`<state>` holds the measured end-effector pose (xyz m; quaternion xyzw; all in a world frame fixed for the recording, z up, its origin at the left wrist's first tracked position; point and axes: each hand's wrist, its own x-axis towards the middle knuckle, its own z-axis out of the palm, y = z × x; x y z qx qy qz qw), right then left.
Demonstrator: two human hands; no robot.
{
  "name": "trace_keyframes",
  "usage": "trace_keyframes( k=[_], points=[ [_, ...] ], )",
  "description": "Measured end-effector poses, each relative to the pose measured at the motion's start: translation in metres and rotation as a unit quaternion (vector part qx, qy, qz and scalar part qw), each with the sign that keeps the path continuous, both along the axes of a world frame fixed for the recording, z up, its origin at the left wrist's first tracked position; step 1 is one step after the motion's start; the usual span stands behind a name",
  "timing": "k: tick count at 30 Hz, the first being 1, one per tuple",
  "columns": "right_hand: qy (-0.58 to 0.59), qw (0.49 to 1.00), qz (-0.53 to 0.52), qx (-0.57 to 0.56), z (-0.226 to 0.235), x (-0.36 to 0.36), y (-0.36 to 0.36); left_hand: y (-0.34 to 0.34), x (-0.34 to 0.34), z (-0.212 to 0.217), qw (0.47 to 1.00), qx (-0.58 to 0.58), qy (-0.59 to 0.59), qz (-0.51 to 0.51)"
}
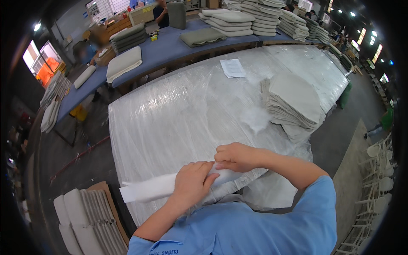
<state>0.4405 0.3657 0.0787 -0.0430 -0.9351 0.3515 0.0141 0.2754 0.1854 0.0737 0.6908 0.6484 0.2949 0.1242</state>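
A long white strip of soft sheet padding (148, 189), folded or rolled lengthwise, lies near the front edge of the plastic-wrapped work surface (170, 123). My left hand (193, 182) is curled over the middle of the padding, gripping it from above. Beside it, my right hand (234, 156) is closed in a pinch on the padding's upper edge, thumb against the bent fingers. The two hands nearly touch. Part of the padding is hidden beneath them. To the right rests a stack of light grey fabric pieces (297, 100), with loose white fluff (255, 119) at its left.
A paper sheet (233, 68) lies toward the far side. Beyond is a long blue table (170, 40) with stacked cushions (231, 22). More cushions (87, 212) stand on the floor at lower left. White chair frames (378, 182) line the right. Other people (160, 15) are at the back.
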Motion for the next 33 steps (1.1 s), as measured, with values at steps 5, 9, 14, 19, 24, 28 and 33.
trace_keyframes(
  k=[5,9,14,19,24,28,33],
  points=[
    [-0.104,0.969,0.046,-0.219,-0.021,-0.017,0.022,0.004,0.017,-0.002,0.994,-0.035,0.021,0.104],
    [-0.142,0.934,0.115,-0.307,-0.045,-0.027,0.038,0.009,0.032,-0.001,0.986,-0.033,0.039,0.158],
    [-0.121,0.908,0.104,-0.388,-0.069,-0.039,0.043,0.017,0.077,0.0,0.962,0.061,0.122,0.236],
    [-0.122,0.888,0.078,-0.436,-0.067,-0.027,0.071,0.021,0.088,-0.012,0.951,-0.013,0.15,0.27],
    [0.06,0.962,0.121,-0.239,-0.029,0.014,0.079,0.023,0.087,-0.013,0.948,-0.023,0.124,0.293],
    [0.102,0.965,0.181,-0.161,-0.045,0.014,0.065,0.031,0.088,-0.013,0.947,-0.04,0.115,0.298],
    [-0.02,0.948,0.22,-0.23,-0.065,-0.011,0.074,0.031,0.089,-0.006,0.951,-0.044,0.123,0.282]
  ],
)
